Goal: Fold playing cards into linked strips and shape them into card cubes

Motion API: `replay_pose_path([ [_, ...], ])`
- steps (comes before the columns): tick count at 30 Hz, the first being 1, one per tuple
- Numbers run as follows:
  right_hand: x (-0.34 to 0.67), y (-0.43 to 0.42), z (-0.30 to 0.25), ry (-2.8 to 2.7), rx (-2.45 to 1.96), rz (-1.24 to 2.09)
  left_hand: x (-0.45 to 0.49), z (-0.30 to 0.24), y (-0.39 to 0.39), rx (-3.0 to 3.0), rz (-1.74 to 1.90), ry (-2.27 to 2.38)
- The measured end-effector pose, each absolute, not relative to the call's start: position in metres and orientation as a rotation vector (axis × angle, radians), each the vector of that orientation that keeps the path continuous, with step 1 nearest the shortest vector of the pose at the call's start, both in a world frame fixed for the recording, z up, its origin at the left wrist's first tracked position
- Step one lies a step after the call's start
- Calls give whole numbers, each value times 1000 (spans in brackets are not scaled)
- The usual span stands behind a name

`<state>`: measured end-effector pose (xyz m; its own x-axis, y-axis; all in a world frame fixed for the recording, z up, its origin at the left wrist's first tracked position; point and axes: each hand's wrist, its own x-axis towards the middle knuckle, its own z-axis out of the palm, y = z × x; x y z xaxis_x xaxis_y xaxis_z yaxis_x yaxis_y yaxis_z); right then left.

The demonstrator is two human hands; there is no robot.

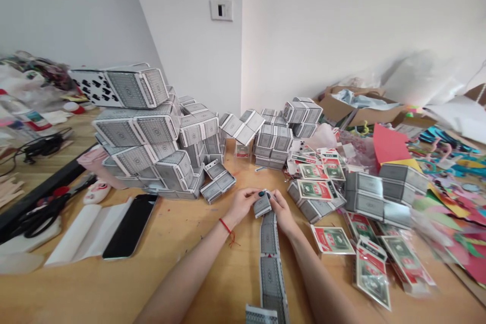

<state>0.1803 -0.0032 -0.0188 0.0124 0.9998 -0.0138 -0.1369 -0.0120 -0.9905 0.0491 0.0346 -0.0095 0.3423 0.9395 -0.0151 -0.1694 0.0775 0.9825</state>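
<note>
- The left hand [242, 204], with dark teal nail polish, pinches the far end of a long strip of grey-and-white patterned playing cards [269, 235] between its fingertips.
- The right hand [281, 209] grips the same end from the other side, its bent fingers pressed to the card edge; the exact place of its thumb is hard to tell.
- From the fingers, the strip runs back toward the person, between the forearms, over a light brown wooden table [182, 278]; its held end is raised and bent.
- A thin red string bracelet [227, 227] circles the wrist just behind the left fingers.
- Just left of and beyond the left fingers lies a small open folded piece of grey cards [219, 182].
- Farther left rises a tall stepped stack of grey-and-white card blocks [136, 131]; straight beyond the fingers, a lower cluster of similar grey blocks [273, 136] stands.
- To the right of the right fingers, a red-and-green printed card box [315, 190] lies on grey folded cards, and another flat red-and-green box [332, 240] lies nearer the person.
- Well left of the fingers are a black rectangular smartphone [131, 226], a curled white paper sheet [81, 233] beside it and black-handled scissors [47, 210].
</note>
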Motion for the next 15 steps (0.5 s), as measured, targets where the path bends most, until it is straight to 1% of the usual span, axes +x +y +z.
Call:
replay_pose_path([
  [4,179,-3,-21,-1081,-1143,1263,50,-12,34,1198,1027,894],
  [15,178,-8,-17,-1046,-1042,1498,54,-22,37,1261,1101,1017],
])
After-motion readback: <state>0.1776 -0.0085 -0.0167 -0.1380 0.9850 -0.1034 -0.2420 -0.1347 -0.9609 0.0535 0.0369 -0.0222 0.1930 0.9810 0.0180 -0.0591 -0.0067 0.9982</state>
